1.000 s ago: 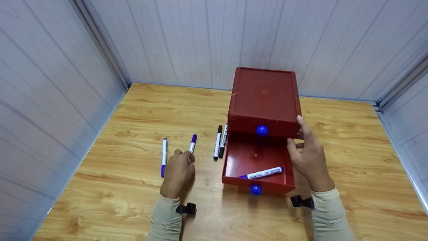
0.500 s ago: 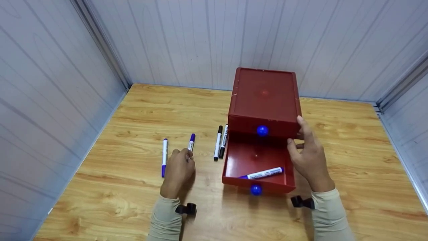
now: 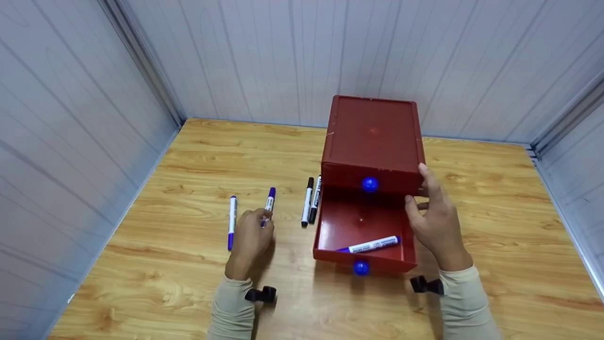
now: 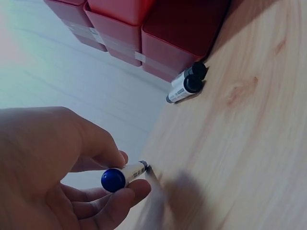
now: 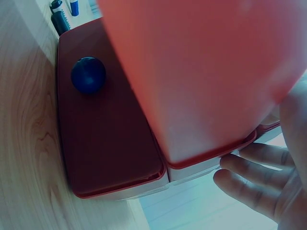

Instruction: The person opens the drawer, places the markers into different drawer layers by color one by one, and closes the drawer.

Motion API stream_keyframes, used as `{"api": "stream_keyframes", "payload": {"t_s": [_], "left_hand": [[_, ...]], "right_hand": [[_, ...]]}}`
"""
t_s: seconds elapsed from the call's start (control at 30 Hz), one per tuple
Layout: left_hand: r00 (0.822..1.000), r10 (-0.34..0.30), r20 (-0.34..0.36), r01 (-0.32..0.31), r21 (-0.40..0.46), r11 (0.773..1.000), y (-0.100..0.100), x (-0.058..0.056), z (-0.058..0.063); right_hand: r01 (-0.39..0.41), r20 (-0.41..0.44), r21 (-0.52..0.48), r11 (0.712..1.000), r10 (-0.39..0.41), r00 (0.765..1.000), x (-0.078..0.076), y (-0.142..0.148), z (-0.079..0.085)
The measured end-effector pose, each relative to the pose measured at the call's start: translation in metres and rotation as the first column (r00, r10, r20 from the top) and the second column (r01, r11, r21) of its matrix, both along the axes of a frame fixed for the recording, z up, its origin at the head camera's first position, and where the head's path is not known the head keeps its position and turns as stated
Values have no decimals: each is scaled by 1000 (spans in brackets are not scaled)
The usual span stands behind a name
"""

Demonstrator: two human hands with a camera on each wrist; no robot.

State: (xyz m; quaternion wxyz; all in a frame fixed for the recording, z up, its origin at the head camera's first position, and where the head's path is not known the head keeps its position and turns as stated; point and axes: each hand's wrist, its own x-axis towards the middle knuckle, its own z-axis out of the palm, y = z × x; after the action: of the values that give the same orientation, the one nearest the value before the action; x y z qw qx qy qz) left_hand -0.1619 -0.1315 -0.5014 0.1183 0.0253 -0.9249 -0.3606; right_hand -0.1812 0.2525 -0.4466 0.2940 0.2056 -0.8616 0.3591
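My left hand (image 3: 250,238) pinches a blue-capped white marker (image 3: 270,199) between thumb and fingers. The left wrist view shows that marker (image 4: 133,173) with its blue end towards the camera. To the right stands a red drawer unit (image 3: 375,132) with round blue knobs. One drawer (image 3: 344,222) is pulled out below the top one, and another blue marker (image 3: 375,244) lies in it. My right hand (image 3: 436,226) rests against the unit's right side, its thumb by the open drawer's edge. Its fingers (image 5: 254,175) lie fairly straight along the side in the right wrist view.
Another blue marker (image 3: 232,222) lies on the wooden table left of my left hand. Two black-capped markers, one nearer (image 3: 307,202), lie beside the unit's left side. A lower drawer front (image 5: 105,129) is shut. Pale panel walls (image 3: 264,61) enclose the table.
My left hand has shifted slightly, and the pinched marker has moved a little up and left in the head view. The right hand and the drawers stay as they were.
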Motion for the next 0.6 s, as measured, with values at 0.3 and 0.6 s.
{"api": "stream_keyframes", "payload": {"t_s": [0.3,0.6], "left_hand": [[995,43,91,-57,165,985,-3,1,3],[986,37,161,-69,198,978,-4,-1,2]], "right_hand": [[-16,9,2,1000,16,1000,1,-2,0],[-18,-9,0,1000,18,1000,0,-1,0]]}}
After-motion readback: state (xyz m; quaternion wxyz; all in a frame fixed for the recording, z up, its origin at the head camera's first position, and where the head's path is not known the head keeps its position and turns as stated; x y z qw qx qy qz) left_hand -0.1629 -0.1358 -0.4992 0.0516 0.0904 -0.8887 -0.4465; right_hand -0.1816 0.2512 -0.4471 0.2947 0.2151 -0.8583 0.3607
